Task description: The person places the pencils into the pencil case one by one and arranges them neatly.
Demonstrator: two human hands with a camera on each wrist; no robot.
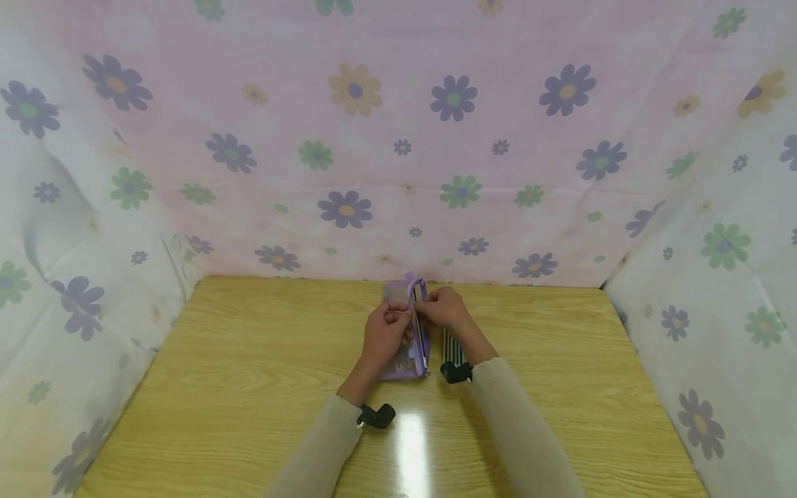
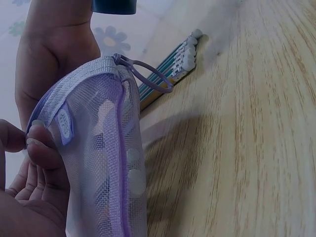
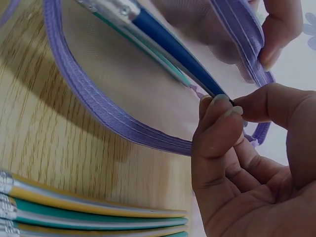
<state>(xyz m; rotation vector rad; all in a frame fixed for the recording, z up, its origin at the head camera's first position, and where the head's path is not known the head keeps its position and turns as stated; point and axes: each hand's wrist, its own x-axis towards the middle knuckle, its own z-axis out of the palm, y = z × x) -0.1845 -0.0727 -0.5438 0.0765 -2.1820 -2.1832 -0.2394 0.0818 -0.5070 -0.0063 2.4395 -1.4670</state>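
A mesh pencil case (image 1: 394, 372) with purple trim lies at the back middle of the table, its zipped mouth spread apart. My left hand (image 1: 385, 333) pinches one edge of that mouth between thumb and fingers. At the opening, my right hand (image 1: 445, 308) pinches the narrow end of a blue pencil (image 3: 170, 44), whose metal-banded end reaches into the case. A teal pencil (image 3: 168, 66) lies inside beside it. In the left wrist view, the case's side shows a small label (image 2: 65, 124) and a zipper pull loop (image 2: 153, 79).
Several striped pencils (image 3: 98, 207) with white erasers lie side by side on the wooden table (image 1: 249, 373), just right of the case and partly under the right wrist. Flowered cloth (image 1: 398, 173) hangs behind the table and along both sides.
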